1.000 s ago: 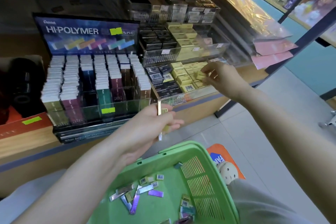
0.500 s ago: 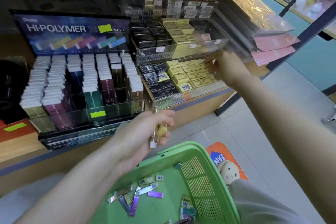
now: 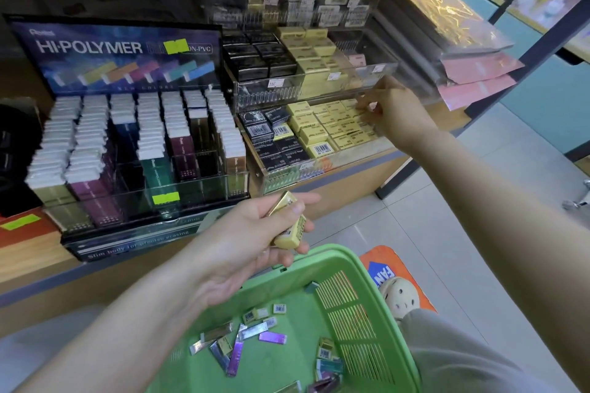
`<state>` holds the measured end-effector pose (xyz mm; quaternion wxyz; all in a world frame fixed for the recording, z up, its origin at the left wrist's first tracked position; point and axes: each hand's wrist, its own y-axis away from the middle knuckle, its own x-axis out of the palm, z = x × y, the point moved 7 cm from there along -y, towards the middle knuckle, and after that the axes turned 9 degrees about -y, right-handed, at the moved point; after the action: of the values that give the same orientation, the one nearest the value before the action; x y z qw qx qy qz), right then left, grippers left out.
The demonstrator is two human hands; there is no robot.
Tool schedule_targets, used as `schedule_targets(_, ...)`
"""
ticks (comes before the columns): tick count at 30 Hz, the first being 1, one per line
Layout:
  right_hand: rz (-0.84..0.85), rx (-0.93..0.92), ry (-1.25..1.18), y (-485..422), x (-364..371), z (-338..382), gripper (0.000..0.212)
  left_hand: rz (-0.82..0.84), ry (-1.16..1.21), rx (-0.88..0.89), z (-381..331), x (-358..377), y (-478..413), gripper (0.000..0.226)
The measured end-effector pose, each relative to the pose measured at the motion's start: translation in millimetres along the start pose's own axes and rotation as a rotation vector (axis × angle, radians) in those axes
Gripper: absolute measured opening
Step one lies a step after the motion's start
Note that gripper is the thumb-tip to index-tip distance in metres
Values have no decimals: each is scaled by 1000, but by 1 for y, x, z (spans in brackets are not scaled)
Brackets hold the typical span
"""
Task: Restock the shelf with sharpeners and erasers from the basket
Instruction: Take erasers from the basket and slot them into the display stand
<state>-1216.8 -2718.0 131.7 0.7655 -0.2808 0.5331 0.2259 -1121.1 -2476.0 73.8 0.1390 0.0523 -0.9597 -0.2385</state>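
Note:
My left hand (image 3: pixel 255 239) hovers above the green basket (image 3: pixel 376 322) and grips a yellow eraser (image 3: pixel 292 231) plus a thin gold-wrapped one. My right hand (image 3: pixel 391 113) reaches into the lower clear acrylic tray (image 3: pixel 319 169) on the shelf, fingers curled among the rows of yellow erasers (image 3: pixel 332 128). Whether it pinches one is hidden by the fingers. Black boxed erasers (image 3: pixel 271 140) fill the tray's left side. Several loose slim erasers and small packets (image 3: pixel 245 338) lie on the basket floor.
A Hi-Polymer display stand (image 3: pixel 127 137) with rows of slim erasers fills the shelf's left. An upper acrylic tray (image 3: pixel 319 86) overhangs my right hand. Wrapped paper packs (image 3: pixel 447 29) slope at right. My shoe (image 3: pixel 400 297) and an orange floor mat (image 3: pixel 389 265) sit beside the basket.
My left hand turned palm up, showing the yellow eraser. My right hand slid a little right and back along the lower tray. The view moved closer.

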Motion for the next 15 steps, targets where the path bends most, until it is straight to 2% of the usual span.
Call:
schedule_targets(4, 17, 57, -14, 2, 2, -1, 20, -48, 122, -47, 8, -6, -4, 21)
schedule_targets(9, 56, 74, 11, 9, 5, 3, 26, -42, 194, -42, 12, -11, 0, 19)
schedule_targets(12, -60, 34, 21, 22, -3, 17, 30, -74, 236, -8, 8, -14, 3, 18)
schedule_targets(15, -218, -53, -156, 54, -15, 54, 16, -137, 270, 15, 6, -17, 4, 17)
